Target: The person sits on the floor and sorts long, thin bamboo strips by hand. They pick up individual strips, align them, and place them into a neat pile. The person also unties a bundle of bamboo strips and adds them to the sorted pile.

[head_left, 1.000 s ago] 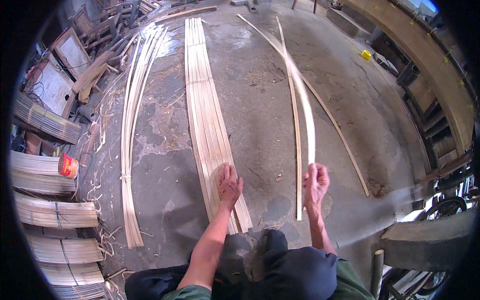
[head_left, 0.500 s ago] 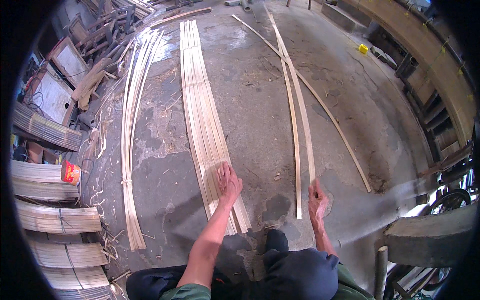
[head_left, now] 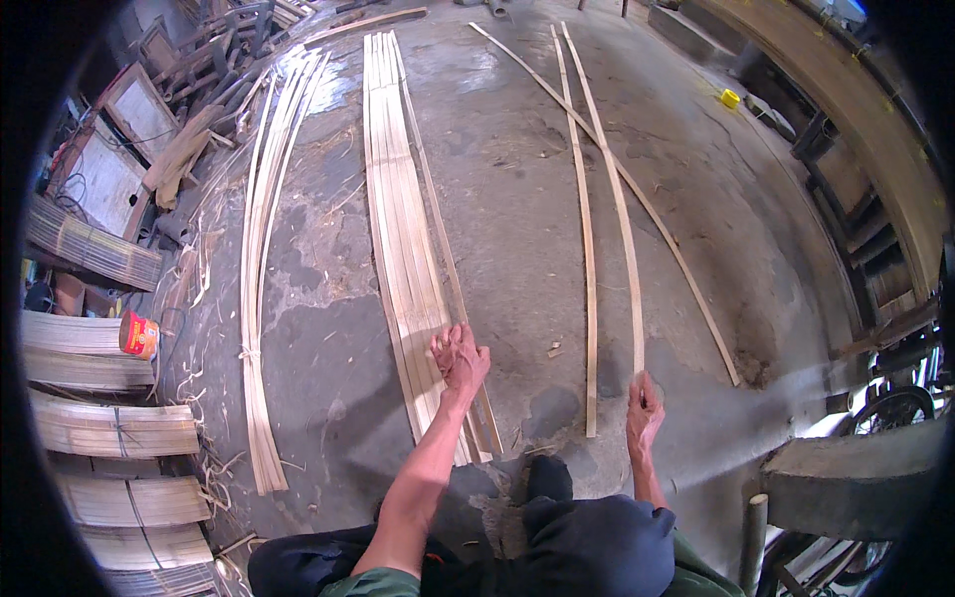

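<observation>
A row of long, pale bamboo strips (head_left: 403, 209) lies side by side on the floor before me. Over its near right part is my left hand (head_left: 460, 360), fingers curled round a single strip (head_left: 435, 204) that stands slightly apart from the others. My fingers partly hide the grip. Further right, my right hand (head_left: 645, 408) pinches the near end of another long strip (head_left: 625, 229). That strip runs away from me, beside a straight strip (head_left: 589, 298) and across a slanting strip (head_left: 676, 254).
To the left lies a tied bundle of strips (head_left: 254, 348). Stacked bundles (head_left: 119, 428) line the left edge, with a red tub (head_left: 138, 335) on one. Scrap wood (head_left: 189, 149) is piled at the far left. A yellow roll (head_left: 730, 99) sits near the right-hand bench (head_left: 856, 109).
My right hand has shifted slightly right and nearer with its strip, whose far end has swung right. A gap has opened between the row's right-hand strip and the rest.
</observation>
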Tool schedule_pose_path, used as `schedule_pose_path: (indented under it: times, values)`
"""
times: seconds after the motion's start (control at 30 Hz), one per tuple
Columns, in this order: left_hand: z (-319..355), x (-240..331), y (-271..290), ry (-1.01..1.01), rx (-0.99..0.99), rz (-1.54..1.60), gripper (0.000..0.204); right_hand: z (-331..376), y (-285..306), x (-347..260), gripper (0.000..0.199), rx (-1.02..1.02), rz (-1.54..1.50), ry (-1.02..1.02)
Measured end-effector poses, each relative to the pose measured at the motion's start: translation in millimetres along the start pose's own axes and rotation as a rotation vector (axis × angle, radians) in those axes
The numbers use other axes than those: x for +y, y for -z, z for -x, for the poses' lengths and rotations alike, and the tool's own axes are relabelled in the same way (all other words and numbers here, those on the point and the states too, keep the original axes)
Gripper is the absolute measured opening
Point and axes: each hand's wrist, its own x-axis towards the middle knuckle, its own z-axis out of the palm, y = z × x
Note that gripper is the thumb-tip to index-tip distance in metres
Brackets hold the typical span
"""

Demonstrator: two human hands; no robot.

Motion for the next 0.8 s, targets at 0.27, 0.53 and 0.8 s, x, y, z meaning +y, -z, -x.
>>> schedule_pose_path:
  times: [0.27,0.53,0.8]
  values:
    - [1,2,-24,0.048,0.098,0.492,0.049,10,-2,21,0.04,-0.062,0.58,0.365]
    - [25,74,-32,-0.001,0.0,0.8,0.054,57,-101,-86,0.046,-0.688,0.145,0.018]
    - [14,58,1,-0.096,0.111,0.867,0.046,-49,-17,-67,0.045,-0.21,-0.07,0.065]
